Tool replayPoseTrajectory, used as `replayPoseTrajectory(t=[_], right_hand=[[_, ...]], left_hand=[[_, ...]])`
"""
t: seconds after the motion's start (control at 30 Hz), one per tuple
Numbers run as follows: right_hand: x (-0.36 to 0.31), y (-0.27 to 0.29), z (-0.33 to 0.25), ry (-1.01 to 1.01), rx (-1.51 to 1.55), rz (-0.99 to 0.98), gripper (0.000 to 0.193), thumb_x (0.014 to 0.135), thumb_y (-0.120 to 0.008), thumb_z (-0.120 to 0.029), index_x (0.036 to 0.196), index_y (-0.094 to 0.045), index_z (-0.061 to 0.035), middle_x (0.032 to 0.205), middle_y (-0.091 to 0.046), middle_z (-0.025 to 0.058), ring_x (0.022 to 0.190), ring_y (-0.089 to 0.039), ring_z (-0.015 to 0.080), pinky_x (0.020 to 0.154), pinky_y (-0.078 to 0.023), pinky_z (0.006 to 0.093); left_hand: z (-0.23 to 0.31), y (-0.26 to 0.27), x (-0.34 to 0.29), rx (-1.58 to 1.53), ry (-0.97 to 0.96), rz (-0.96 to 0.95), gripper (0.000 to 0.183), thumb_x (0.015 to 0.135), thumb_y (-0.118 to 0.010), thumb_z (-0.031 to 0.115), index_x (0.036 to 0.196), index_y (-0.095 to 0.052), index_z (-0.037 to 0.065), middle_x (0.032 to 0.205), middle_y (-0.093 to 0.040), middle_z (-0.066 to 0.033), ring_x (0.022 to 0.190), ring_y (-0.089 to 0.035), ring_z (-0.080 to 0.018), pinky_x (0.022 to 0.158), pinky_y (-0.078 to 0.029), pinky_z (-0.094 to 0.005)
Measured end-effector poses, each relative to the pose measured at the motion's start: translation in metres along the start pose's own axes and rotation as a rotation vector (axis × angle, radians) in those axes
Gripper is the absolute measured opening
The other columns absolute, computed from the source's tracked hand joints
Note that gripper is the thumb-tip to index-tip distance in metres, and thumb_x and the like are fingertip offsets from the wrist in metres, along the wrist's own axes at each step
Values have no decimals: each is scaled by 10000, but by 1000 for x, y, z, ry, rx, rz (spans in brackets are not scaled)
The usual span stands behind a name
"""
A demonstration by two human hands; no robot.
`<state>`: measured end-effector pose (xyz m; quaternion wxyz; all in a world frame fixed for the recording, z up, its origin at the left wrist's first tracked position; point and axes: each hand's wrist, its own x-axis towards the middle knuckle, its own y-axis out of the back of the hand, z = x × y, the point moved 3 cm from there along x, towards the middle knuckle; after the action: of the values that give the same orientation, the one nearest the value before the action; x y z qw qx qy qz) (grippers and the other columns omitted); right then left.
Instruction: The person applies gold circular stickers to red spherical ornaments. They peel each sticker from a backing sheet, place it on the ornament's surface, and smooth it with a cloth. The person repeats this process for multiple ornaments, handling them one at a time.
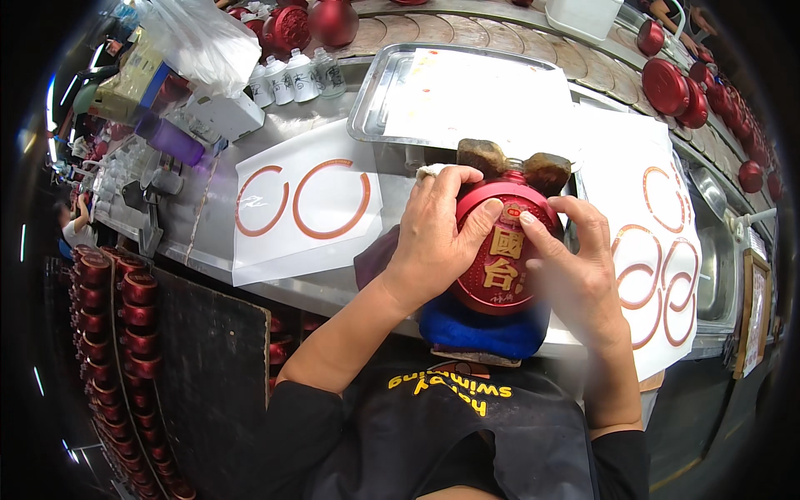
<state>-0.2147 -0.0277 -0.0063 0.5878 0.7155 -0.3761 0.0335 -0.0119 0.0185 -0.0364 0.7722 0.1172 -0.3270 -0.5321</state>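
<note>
So, closest in, a blue cushion (492, 331) is tucked under the near edge of the red bottle (502, 265), right in front of the body. The bottle is round, laid face up, and its long axis is aimed pretty much straight away from the person, neck at the far end. It's clasped from both sides: the left hand (442, 227) is wrapped round the upper left rim with its thumb laid on the face, and the right hand (587, 258) is set at the upper right, thumb on the face near the small emblem. Neither hand can really be called nearer — contact is made by both. The underside fingers are hidden, so how hard it's squeezed can't be told.

Just past that, the neck is flanked by two brown blocks (481, 157), so sideways room looks tight at that end. More slack is probably offered back toward the cushion. Farther out, the sides are taken up by the left ring sheet (308, 200) and the right ring sheet (654, 158) — with a metal tray (367, 117) beyond the blocks.
</note>
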Motion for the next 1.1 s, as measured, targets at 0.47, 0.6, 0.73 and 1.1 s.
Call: replayPoseTrajectory(t=[0.47,0.6,0.73,1.1], right_hand=[[67,16,11,209,1,-129,285,829,-724,6,1092,-616,-11,929,-663,157,839,-686,311,718,-548,384],[44,8,-12,477,-97,-78,150,801,-674,-141,939,-626,-109,916,-613,44,806,-595,222,768,-476,401],[-19,4,-24,409,65,-137,174,762,-688,-171,934,-696,-142,902,-601,0,808,-587,187,804,-440,400],[22,9,9,-59,291,71,131,868,-746,-94,956,-666,-38,788,-612,54,711,-605,216,684,-450,347]], left_hand=[[-13,6,-10,-157,-150,37,640,1066,-539,471,1465,-427,-16,1300,-622,-182,1205,-602,-261,1056,-456,-369],[-14,14,-4,-234,-261,48,670,1037,-547,530,1476,-502,26,1263,-642,-182,1205,-554,-343,1076,-409,-424],[-4,16,-7,320,-601,-229,610,1028,-437,617,1432,-635,205,1286,-704,3,1307,-464,-262,1196,-190,-508],[20,-12,-86,462,-666,-136,403,1006,-571,451,1326,-712,250,1212,-729,66,1262,-496,-182,1210,-141,-523]])
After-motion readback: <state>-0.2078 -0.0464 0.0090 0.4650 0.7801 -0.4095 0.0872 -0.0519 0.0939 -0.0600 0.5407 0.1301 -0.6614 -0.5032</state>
